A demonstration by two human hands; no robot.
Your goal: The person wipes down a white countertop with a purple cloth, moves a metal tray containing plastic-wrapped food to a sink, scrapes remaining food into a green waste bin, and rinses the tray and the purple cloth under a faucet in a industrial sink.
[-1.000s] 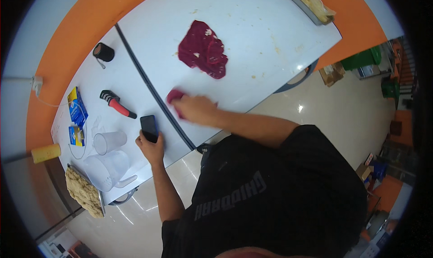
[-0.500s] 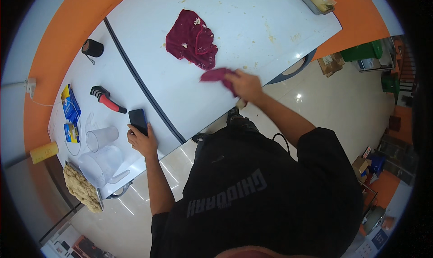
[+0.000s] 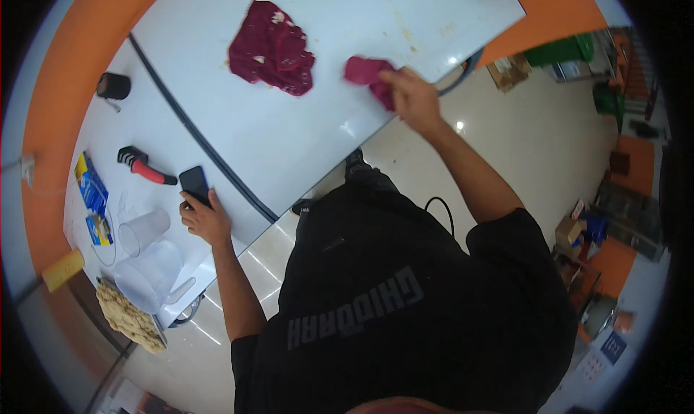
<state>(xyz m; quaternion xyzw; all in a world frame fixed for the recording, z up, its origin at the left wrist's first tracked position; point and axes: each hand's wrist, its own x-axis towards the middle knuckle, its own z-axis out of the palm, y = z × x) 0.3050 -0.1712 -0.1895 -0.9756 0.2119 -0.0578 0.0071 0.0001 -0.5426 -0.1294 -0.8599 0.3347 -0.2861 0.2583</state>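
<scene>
My right hand [image 3: 416, 101] grips a maroon cloth [image 3: 365, 70] by one end over the white table, close to its near edge. The cloth is folded over and a little blurred. To its left lies a second maroon cloth [image 3: 264, 49], crumpled and dotted with pale crumbs. My left hand [image 3: 207, 219] is closed around the lower end of a black phone [image 3: 194, 180] at the table's left part. Beside the phone rests a red and black knife sharpener [image 3: 150, 168].
A dark seam [image 3: 195, 132] crosses the white table [image 3: 325, 23]. On the left are a black cylinder [image 3: 114, 86], blue and yellow boxes [image 3: 92, 186], a clear cup [image 3: 144, 231], a translucent jug [image 3: 148, 276] and a tan crumbly mass [image 3: 126, 316]. Pale smears mark the far right.
My right hand has carried its cloth to the right, farther from the crumpled one. My left hand stays on the phone. The whole view has shifted a little.
</scene>
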